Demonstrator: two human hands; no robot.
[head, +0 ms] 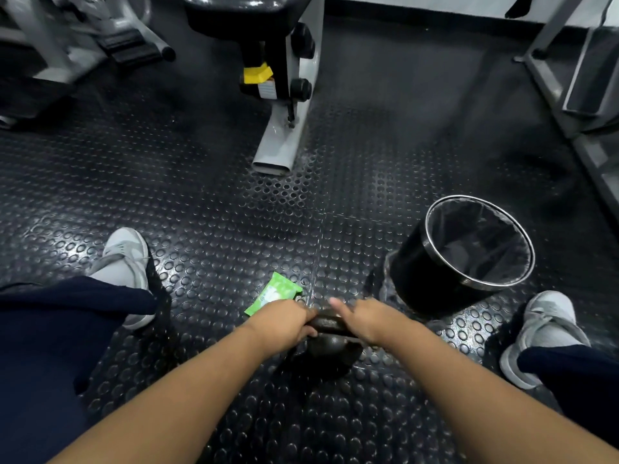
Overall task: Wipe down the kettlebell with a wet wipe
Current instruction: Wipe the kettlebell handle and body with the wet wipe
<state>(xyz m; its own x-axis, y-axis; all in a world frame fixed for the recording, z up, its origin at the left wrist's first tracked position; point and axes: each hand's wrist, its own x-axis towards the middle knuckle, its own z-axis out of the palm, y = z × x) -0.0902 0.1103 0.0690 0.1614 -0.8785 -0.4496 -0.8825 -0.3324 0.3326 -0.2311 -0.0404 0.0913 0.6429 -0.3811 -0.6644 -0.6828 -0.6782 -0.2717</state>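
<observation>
Fingers of left hand, right hand curled round kettlebell handle; bell apparently on floor, near wipe pack. Likely heavy, rigid iron; hold by handle, not body.

Studded rubber floor shines; kettlebell matt dark metal; wipe pack glossy green plastic.

A gym, plainly: black studded rubber flooring underfoot; a grey steel machine frame to one side; a black padded seat above a yellow adjustment lever; a kettlebell on the floor.
</observation>
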